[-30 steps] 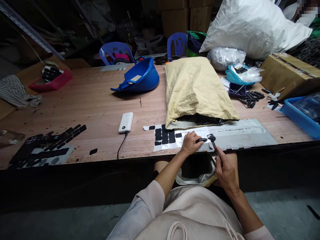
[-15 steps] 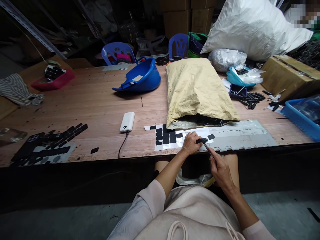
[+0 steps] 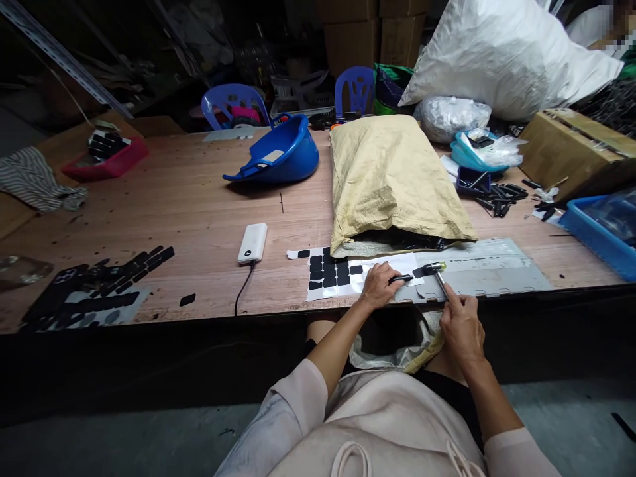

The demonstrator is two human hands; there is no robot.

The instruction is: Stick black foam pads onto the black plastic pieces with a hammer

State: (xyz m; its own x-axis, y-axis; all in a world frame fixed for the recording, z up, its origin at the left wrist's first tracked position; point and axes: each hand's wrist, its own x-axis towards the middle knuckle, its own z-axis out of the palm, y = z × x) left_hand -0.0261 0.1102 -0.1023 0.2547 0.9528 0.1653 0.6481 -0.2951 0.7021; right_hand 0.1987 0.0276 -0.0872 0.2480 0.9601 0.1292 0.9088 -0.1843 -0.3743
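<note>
At the table's front edge, my left hand (image 3: 378, 286) is closed on a small black piece (image 3: 400, 278), which points right over a white sheet (image 3: 365, 285). My right hand (image 3: 463, 324) grips the handle of a small hammer (image 3: 441, 281), whose black head with a yellowish tip rests over or just above the grey board (image 3: 487, 271). Several black rounded pads (image 3: 329, 271) lie in rows on the white sheet, left of my left hand. A single dark pad (image 3: 418, 272) shows between the held piece and the hammer head.
Behind the sheet lies a tan sack (image 3: 392, 179) with black items in its mouth. A white power bank (image 3: 253, 242) with a cable and a blue basin (image 3: 285, 156) are to the left. Blue tray (image 3: 603, 235) and cardboard box (image 3: 571, 149) stand right.
My right hand has moved right with the hammer, whose head has left the black piece. My left hand stays in place, still holding the piece.
</note>
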